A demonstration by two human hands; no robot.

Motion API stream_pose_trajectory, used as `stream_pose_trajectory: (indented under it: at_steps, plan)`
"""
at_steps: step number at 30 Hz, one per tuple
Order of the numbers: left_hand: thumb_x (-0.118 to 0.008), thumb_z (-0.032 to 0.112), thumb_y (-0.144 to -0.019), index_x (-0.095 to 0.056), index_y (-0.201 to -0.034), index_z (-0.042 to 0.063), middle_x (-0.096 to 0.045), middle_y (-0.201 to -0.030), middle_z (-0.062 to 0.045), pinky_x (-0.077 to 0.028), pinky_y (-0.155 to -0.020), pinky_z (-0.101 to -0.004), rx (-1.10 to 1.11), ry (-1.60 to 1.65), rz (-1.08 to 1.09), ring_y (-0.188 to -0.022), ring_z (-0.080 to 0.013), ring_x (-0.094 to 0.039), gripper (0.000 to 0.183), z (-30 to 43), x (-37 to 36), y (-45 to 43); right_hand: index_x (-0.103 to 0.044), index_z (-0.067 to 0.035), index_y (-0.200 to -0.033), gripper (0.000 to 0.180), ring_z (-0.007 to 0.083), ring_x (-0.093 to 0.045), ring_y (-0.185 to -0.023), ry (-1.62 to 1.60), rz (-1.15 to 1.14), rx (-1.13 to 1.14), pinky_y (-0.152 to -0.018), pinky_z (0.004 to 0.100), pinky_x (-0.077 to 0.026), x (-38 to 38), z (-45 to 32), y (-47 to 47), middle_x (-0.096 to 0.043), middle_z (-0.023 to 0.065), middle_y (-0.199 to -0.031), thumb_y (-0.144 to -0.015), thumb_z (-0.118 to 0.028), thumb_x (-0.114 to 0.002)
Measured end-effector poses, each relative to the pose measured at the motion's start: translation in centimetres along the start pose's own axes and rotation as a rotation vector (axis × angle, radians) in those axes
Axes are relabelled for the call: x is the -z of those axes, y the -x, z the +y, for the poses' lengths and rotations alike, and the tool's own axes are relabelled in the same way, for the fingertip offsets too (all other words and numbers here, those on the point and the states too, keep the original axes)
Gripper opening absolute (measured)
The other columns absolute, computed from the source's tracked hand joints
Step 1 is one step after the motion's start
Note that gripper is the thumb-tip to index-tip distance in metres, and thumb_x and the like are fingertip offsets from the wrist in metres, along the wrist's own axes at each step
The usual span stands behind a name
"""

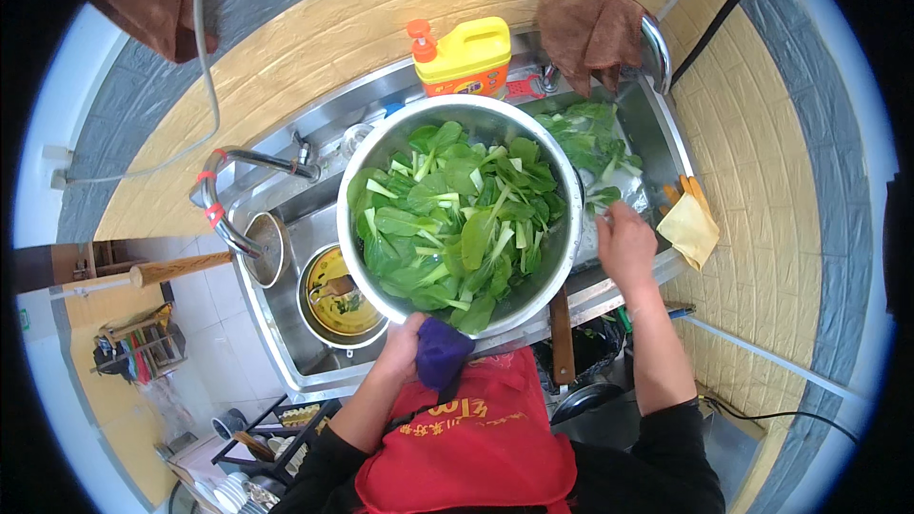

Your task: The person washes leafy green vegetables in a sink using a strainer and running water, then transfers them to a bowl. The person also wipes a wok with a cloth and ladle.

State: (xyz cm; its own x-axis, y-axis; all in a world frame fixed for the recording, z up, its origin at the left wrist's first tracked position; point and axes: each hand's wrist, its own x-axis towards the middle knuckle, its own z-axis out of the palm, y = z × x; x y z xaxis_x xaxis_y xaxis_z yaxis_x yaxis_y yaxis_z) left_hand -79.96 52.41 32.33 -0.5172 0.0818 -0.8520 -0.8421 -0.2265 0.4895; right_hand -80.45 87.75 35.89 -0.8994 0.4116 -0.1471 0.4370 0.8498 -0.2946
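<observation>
A large round metal bowl (344,228), heaped with cut leafy greens (457,221), sits across the middle of the double sink. My left hand (405,343) grips the bowl's near rim beside a dark purple cloth (441,353). Over the right basin, my right hand (628,239) is just below a small green leaf (605,196); whether its fingers touch the leaf is unclear. More loose greens (585,128) lie in that basin by some water. Behind the bowl stands a yellow jug (464,50) with an orange pump.
The left basin holds a pan (303,293) with a yellow dish (343,300) and a strainer (267,250). A curved faucet (228,228) overhangs it. A brown cloth (593,32) drapes the right faucet; rubber gloves (689,221) rest on the right edge. A wooden handle (562,335) projects below the bowl.
</observation>
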Motion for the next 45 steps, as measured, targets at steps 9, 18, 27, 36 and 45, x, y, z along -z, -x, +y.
stream_pose_trajectory:
  at_steps: [9,18,27,36,45]
  plan:
    - [-0.056,0.002,-0.085,-0.054,-0.113,-0.001,-0.06,-0.089,-0.007,-0.053,-0.066,-0.0331,-0.064,0.076,-0.062,-0.074,-0.0179,-0.062,0.028,-0.8,0.5,-0.8,-0.069,-0.012,-0.105,0.03,0.0288,-0.064,-0.093,-0.275,0.105,0.735,-0.072,0.0386,-0.056,-4.6,-9.4,-1.2,-0.061,0.0092,-0.11,-0.076,-0.004,-0.067]
    - [-0.056,0.006,-0.09,-0.059,-0.093,-0.002,-0.061,-0.077,-0.008,-0.052,-0.057,-0.0331,-0.087,0.062,-0.024,-0.064,-0.0186,-0.061,0.009,-0.9,0.5,-1.1,-0.065,0.001,-0.103,0.011,0.0085,-0.059,-0.066,-0.953,0.364,-0.139,-0.06,0.0234,-0.049,4.2,1.0,10.9,-0.067,0.0062,-0.083,-0.093,-0.003,-0.062]
    - [-0.053,0.009,-0.09,-0.058,-0.099,-0.002,-0.062,-0.082,-0.009,-0.054,-0.065,-0.035,0.018,-0.055,-0.082,-0.072,-0.0204,-0.063,0.015,-1.8,2.1,-2.1,-0.063,0.005,-0.106,0.045,0.0174,-0.069,-0.067,-0.96,-0.311,-0.747,-0.054,0.03,-0.056,-9.1,3.8,19.1,-0.068,0.0116,-0.087,-0.094,-0.038,-0.064]
    - [-0.05,0.017,-0.093,-0.055,-0.101,0.002,-0.064,-0.084,-0.01,-0.056,-0.066,-0.0379,-0.076,0.01,-0.152,-0.074,-0.0237,-0.066,0.018,-2.8,3.5,-3.9,-0.056,0.006,-0.117,0.028,0.0276,-0.068,-0.075,-1.978,-0.055,-0.924,-0.063,0.0427,-0.058,-14.4,-5.1,12.3,-0.067,0.0172,-0.095,-0.098,-0.013,-0.05]
    - [-0.054,0.017,-0.088,-0.057,-0.095,0.003,-0.064,-0.079,-0.009,-0.057,-0.065,-0.0382,-0.036,-0.036,-0.089,-0.07,-0.0239,-0.066,0.015,-2.0,3.7,-3.7,-0.051,-0.003,-0.096,0.006,0.0167,-0.048,-0.049,-1.646,-0.354,-0.802,-0.042,0.0349,-0.042,-11.3,1.9,7.2,-0.053,0.0073,-0.071,-0.093,-0.007,-0.051]
